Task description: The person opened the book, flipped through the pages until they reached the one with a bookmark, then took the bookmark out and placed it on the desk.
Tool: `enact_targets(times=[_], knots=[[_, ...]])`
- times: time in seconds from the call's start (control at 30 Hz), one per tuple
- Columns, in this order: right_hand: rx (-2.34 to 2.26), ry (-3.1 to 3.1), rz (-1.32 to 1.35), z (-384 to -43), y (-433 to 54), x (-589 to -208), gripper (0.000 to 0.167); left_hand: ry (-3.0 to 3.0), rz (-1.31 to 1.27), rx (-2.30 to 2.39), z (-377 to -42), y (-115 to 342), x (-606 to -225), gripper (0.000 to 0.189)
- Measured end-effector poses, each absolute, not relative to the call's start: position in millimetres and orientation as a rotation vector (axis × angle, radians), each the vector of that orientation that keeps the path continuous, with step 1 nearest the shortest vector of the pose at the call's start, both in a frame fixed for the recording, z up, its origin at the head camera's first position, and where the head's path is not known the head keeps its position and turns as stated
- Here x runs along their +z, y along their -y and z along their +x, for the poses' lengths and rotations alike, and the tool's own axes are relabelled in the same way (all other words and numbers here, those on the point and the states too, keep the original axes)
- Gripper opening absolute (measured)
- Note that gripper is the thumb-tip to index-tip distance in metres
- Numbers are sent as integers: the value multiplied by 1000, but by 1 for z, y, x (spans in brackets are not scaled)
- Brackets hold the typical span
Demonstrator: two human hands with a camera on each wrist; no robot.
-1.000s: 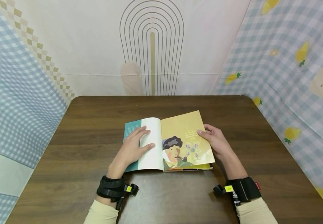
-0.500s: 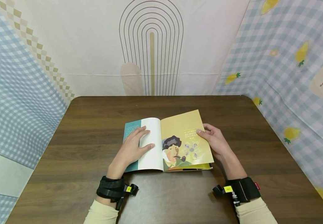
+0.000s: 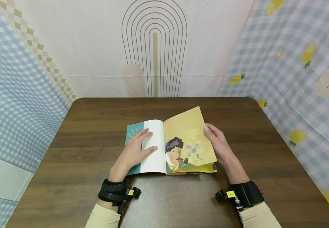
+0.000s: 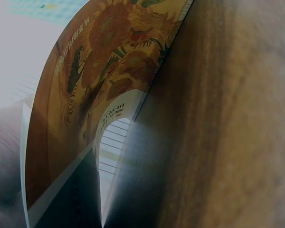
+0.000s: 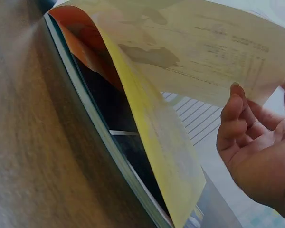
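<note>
An open book (image 3: 153, 161) lies on the table, with a teal flap and white page to the left of its spine. My left hand (image 3: 134, 148) rests on that left side, fingers and thumb spread. In the left wrist view, the cover (image 4: 104, 52) with its sunflower picture curves up at the edge. At the right, a tan page (image 3: 183, 123) printed with a pipe-smoking figure is lifted; my right hand (image 3: 219, 142) pinches its outer edge, fingers behind. Beneath it, the right wrist view shows a yellow page (image 5: 154, 137) also raised off the dark pages.
The brown wooden table (image 3: 96, 126) has rounded back corners. A white cloth (image 3: 96, 47) with an arch pattern hangs behind it, and checked cloths (image 3: 267, 63) flank it. Each wrist wears a black strap (image 3: 113, 191) with a small camera.
The tan page has risen and swung slightly leftward with my right hand, whose thumb has shifted to the page's edge. The left hand stays where it was.
</note>
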State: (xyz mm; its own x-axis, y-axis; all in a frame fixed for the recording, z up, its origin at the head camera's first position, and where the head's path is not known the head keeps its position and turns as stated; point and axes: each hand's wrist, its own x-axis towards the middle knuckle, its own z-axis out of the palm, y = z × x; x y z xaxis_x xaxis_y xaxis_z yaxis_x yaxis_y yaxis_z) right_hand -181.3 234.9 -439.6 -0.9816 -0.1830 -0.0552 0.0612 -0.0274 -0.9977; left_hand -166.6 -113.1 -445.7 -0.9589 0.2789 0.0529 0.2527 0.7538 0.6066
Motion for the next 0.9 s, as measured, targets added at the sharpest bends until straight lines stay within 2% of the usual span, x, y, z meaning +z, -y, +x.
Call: enact_targets(times=[0.3,0.53,0.9], knots=[[-2170,-2053,-315,-173,-224,-438,68,-2901,470,1010,-167,114,-447,66],[-2214,-1990,-315,-171,-217,-440,76,-2901,466,1013,-167,114,-447,66],[-2286,-1829,-328,-172,-216,-443,74,-2898,475,1019,-167,115,-448,66]])
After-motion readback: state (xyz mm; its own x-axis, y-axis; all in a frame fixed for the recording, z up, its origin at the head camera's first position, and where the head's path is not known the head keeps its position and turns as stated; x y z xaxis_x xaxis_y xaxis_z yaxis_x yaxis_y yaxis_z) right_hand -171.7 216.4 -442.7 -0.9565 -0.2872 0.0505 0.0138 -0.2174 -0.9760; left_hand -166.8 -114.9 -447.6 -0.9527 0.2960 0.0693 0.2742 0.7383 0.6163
